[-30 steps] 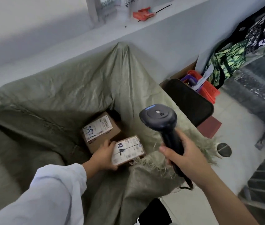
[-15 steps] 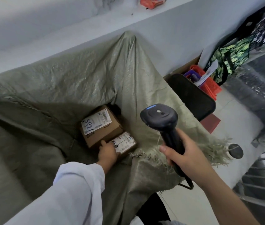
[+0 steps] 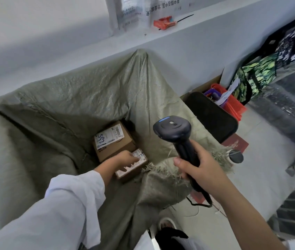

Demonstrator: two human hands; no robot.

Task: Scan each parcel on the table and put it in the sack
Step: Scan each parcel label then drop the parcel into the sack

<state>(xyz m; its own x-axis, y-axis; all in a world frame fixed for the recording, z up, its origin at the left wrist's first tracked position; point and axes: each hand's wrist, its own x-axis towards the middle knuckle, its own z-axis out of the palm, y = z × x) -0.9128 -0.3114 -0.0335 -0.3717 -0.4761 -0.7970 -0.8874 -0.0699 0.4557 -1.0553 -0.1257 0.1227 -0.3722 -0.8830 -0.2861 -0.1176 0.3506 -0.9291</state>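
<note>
Left hand (image 3: 125,160) lies over the small box (image 3: 141,156) in the sack (image 3: 88,98), grip unclear; it looks light, stiff, best pinched across its sides, while at three o'clock the right hand (image 3: 198,166) clutches the scanner (image 3: 172,127)

One green woven sack (image 3: 70,105). Two cardboard boxes in view: one larger parcel (image 3: 117,148) and one smaller parcel (image 3: 130,173). One black handheld scanner (image 3: 173,129). Two hands: one left hand (image 3: 125,158), one right hand (image 3: 199,166). One red packet (image 3: 164,22). The patterned bags (image 3: 256,76) seem to number two, though blur makes that unsure.
</note>
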